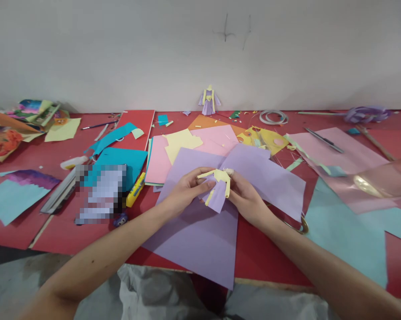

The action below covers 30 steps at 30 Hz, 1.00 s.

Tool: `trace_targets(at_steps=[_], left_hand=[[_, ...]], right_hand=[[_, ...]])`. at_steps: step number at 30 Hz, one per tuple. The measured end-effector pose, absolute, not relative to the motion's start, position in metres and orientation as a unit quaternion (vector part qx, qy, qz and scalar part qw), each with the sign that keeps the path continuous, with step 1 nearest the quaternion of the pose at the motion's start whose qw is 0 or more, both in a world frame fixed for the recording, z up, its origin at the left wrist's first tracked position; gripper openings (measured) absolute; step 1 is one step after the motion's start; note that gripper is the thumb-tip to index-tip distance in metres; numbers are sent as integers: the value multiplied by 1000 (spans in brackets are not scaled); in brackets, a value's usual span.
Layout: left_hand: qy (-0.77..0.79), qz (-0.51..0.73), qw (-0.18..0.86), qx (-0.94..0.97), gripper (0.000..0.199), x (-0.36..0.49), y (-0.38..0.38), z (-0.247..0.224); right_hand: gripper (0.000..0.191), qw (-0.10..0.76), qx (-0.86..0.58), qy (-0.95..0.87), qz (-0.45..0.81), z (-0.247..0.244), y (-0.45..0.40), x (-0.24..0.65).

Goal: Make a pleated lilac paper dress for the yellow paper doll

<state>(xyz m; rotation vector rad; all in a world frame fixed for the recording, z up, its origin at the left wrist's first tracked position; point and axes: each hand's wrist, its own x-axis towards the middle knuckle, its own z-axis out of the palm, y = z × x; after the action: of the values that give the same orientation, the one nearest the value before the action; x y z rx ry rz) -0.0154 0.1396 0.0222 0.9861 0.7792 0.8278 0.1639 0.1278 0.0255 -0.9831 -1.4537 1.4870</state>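
A small paper doll (219, 189) in pale yellow and lilac is held up over the lilac sheets. My left hand (195, 186) pinches its lilac skirt, thumb in front and the other fingers behind. At the doll's other side, my right hand (245, 195) has its fingers closed around the yellow shoulder and sleeve, partly hidden behind the paper. A whitish bit (229, 171) shows by the right fingertips. Under the hands lie a large lilac sheet (194, 240) and another lilac sheet (270, 178). A similar finished-looking paper doll (209, 101) leans upright against the wall.
Scissors (303, 226) lie partly under the right-hand lilac sheet. A yellow glue tube (135, 190), a metal ruler (62, 191) and a blue sheet (120, 160) are at left. To the right are a cutter knife (324, 140), pale blue paper (347, 235) and a blurred shiny shape (370, 186).
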Motion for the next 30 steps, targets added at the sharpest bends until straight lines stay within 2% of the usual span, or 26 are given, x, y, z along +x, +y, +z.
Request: trace_targets(at_steps=[27, 30], left_hand=[[303, 385, 732, 473, 44, -14, 135, 26], [320, 390, 699, 507, 42, -14, 135, 25]], right_hand=[[29, 411, -386, -613, 554, 27, 125, 163], [30, 414, -403, -610, 543, 26, 125, 163]])
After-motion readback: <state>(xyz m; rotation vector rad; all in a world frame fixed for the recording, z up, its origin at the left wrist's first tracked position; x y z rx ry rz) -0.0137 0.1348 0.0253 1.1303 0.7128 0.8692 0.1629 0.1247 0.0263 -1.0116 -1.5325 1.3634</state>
